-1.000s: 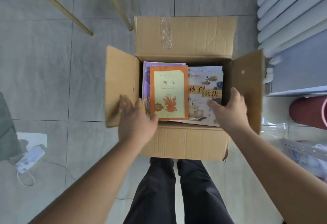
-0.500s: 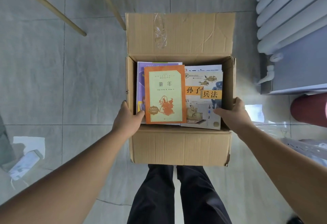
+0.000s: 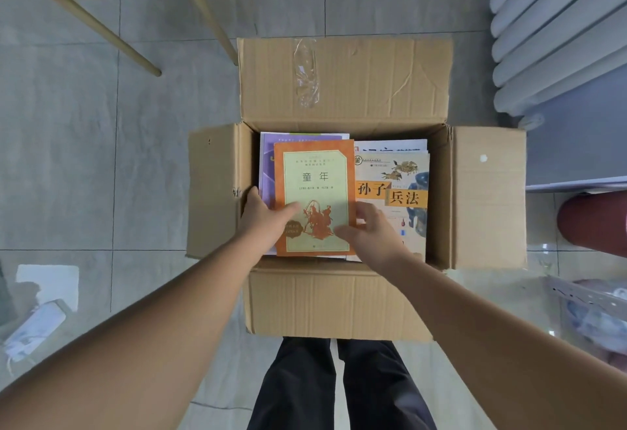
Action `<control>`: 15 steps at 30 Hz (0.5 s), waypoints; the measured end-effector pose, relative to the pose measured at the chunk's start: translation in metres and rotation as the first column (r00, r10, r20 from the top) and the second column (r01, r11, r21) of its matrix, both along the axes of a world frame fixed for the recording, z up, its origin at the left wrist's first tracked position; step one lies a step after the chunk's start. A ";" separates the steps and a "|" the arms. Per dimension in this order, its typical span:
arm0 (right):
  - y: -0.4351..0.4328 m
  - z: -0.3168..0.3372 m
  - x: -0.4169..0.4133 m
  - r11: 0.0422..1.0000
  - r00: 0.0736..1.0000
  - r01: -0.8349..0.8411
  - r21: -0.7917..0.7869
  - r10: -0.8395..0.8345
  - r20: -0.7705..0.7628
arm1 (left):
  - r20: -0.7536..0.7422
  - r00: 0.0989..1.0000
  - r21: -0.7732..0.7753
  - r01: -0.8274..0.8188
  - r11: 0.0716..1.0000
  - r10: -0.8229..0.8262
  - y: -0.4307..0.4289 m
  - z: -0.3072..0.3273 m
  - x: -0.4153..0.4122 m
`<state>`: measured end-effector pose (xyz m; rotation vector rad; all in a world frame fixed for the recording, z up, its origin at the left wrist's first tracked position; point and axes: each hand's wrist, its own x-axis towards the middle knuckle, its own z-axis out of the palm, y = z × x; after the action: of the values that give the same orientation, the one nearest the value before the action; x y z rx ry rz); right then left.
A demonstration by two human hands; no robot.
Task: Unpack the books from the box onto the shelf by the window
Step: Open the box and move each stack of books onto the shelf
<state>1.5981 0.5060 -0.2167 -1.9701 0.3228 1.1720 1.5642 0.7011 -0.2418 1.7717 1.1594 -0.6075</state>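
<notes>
An open cardboard box stands on the tiled floor in front of my legs, with its flaps spread out. Inside, an orange book lies on top of a purple book. Beside them on the right is a white and yellow book. My left hand grips the orange book's lower left edge, thumb on the cover. At the lower right edge my right hand holds it with curled fingers, thumb on the cover.
A wooden chair stands at the back left, one leg close to the box's far corner. A white radiator runs along the right. A dark red cylinder is at the right and a white power strip at the left.
My hands pressed the side flaps down, then the flaps swung out flat. Both hands moved inward from the box's sides onto the orange book.
</notes>
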 end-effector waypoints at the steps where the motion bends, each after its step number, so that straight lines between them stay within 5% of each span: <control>1: 0.005 -0.002 0.002 1.000 1.000 0.009 -0.001 -0.009 -0.015 | -0.034 0.999 -0.001 -0.010 1.000 0.010 0.002 -0.005 0.003; 15: 0.020 -0.026 -0.022 0.995 0.994 -0.098 -0.036 0.099 0.049 | 0.009 0.979 -0.036 -0.202 0.979 0.202 0.004 -0.021 0.007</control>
<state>1.5763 0.5260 -0.2424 -2.0614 0.2221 1.1831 1.5715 0.7056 -0.2626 1.6012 1.2929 -0.4914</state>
